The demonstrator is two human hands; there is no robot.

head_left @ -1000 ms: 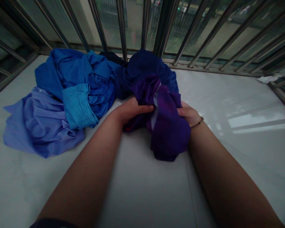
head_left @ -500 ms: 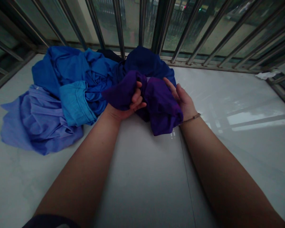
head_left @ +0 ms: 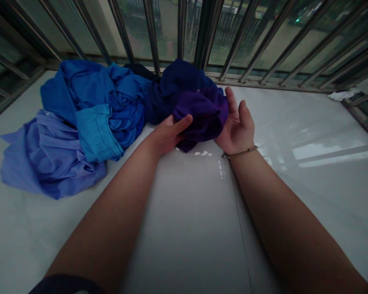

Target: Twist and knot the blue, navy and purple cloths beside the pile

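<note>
A bunched purple cloth (head_left: 204,112) lies between my two hands, in front of a dark navy garment (head_left: 182,77). My left hand (head_left: 171,132) grips its left side, thumb over the top and the other fingers hidden behind it. On its right, my right hand (head_left: 237,124) is open, palm turned up, fingers apart, its inner edge against the cloth. A thin bracelet (head_left: 241,152) circles the right wrist. Left of the navy garment sit a crumpled blue garment (head_left: 92,85) with a lighter turquoise part (head_left: 95,128) and a periwinkle garment (head_left: 53,155).
Glossy white tiles (head_left: 187,212) make up the surface under the clothes. Metal bars (head_left: 180,32) in front of window glass run along the back. A white scrap (head_left: 343,95) lies at the far right corner. Something black (head_left: 139,70) shows behind the pile.
The purple cloth has moved back against the navy garment and is more bunched. My left hand has turned, its thumb now over the cloth. My right hand has opened away from it.
</note>
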